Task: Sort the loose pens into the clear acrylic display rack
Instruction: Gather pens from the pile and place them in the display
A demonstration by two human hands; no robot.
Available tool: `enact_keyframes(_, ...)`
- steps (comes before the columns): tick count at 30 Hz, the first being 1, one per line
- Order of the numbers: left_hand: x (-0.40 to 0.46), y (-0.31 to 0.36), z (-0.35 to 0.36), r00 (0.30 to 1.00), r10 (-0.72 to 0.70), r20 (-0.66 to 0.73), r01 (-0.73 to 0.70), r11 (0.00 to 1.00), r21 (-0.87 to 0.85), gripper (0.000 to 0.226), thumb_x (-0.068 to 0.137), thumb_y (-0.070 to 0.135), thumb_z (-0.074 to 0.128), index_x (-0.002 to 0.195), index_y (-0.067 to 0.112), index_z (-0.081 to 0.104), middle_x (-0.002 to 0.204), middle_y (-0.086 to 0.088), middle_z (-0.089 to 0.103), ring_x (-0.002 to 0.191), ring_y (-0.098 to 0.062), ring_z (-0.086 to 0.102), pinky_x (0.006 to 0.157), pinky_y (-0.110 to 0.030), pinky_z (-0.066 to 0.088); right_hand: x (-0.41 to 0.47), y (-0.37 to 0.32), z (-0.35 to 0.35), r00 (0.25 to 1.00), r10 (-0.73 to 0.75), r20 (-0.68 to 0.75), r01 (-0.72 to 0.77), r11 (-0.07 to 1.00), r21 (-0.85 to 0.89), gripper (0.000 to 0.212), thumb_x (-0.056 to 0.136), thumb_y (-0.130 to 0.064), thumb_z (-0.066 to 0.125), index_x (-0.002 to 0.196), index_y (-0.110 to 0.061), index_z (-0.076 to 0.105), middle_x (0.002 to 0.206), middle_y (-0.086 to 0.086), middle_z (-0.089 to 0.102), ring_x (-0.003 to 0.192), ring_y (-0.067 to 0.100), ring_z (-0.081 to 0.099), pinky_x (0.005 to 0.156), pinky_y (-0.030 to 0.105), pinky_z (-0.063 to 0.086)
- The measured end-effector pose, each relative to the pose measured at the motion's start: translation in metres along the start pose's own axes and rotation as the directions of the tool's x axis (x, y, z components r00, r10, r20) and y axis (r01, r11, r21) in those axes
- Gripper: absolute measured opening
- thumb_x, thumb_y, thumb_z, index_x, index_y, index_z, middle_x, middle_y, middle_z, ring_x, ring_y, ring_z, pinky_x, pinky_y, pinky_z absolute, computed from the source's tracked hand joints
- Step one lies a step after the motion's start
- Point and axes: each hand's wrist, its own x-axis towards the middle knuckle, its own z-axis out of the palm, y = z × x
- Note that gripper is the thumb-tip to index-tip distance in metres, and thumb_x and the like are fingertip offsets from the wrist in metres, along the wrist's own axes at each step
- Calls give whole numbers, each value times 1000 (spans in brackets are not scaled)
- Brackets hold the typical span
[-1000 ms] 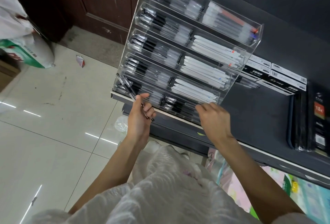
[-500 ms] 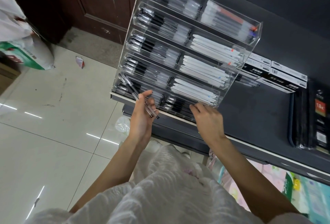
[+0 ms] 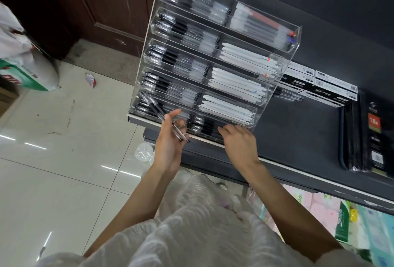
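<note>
Pens (image 3: 165, 118) (clear, black-gripped) I see pinched in the left hand (image 3: 169, 145) before the rack (image 3: 275, 104); right hand (image 3: 239, 142), fingers curled, reaches its bottom tier.

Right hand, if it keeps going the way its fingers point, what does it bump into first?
Probably the black-capped pens in the bottom tier of the clear rack. The right hand's fingertips already sit at that tier's open front, though depth is hard to judge.

The right hand (image 3: 239, 141) has slid left along the rack's (image 3: 297, 38) bottom tier since 1 s ago; the left hand's (image 3: 170, 141) pens (image 3: 164, 117) have tilted, tips lower.
</note>
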Motion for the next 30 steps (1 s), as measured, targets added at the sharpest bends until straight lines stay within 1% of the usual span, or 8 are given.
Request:
enact_keyframes(4,-1,2,0,1000,21,0,-21,999,37,32,103,37,30,108,24,59,76,9,55,69,-5,49,69,-22,41,-3,-9,-20,992,64,-112,-41,981,191,30,67,-1,78,93,-16,75,80,-1,70,69,17,65,61,27,54)
enact_keyframes(7,-1,-1,2,999,46,4,-46,996,82,33,102,39,29,107,27,60,83,9,60,78,-8,53,76,-27,41,4,-35,-58,994,111,-22,-75,797,600,17,91,-22,60,105,-18,69,93,-6,71,79,8,66,69,25,55)
enact_keyframes(13,-3,-4,12,997,20,77,-24,998,57,37,97,45,32,112,24,59,97,-1,60,89,-16,59,80,-32,51,14,-68,-69,945,124,304,-327,424,845,16,87,-25,66,101,-20,60,93,-7,70,80,0,65,70,9,47)
enact_keyframes(16,-7,-4,9,992,61,111,-93,947,306,40,96,49,31,118,31,60,101,-6,62,93,-16,62,84,-28,52,10,-62,-67,940,143,310,-341,327,881,13,86,-18,68,97,-20,62,85,-10,69,76,-1,65,68,14,51)
enact_keyframes(20,-12,-4,4,995,50,92,-85,895,438,35,99,37,40,113,20,68,65,5,35,59,-5,37,59,-15,36,4,-28,-63,953,216,211,-288,447,847,6,86,-20,67,91,-23,65,84,-17,68,80,-2,66,73,18,53)
enact_keyframes(24,-13,-5,-3,999,35,10,-36,918,395,33,100,32,40,110,15,67,66,5,32,61,-6,37,61,-15,40,-11,16,-50,955,297,14,-241,747,620,3,89,-24,64,89,-21,66,78,-9,71,66,10,66,59,30,54)
enact_keyframes(26,-10,-3,-8,998,41,-41,-22,919,394,35,100,33,40,110,14,67,66,7,35,60,-4,40,62,-13,42,-16,25,-41,964,264,-11,-225,841,492,2,89,-21,64,88,-20,65,77,-5,68,62,13,61,54,25,45)
enact_keyframes(30,-5,3,-15,995,54,-81,-16,914,406,35,100,36,39,107,20,69,67,8,39,64,-3,44,66,-13,45,-19,22,-25,984,178,23,-174,915,363,2,83,-17,71,84,-18,70,75,0,67,75,17,60,71,27,39)
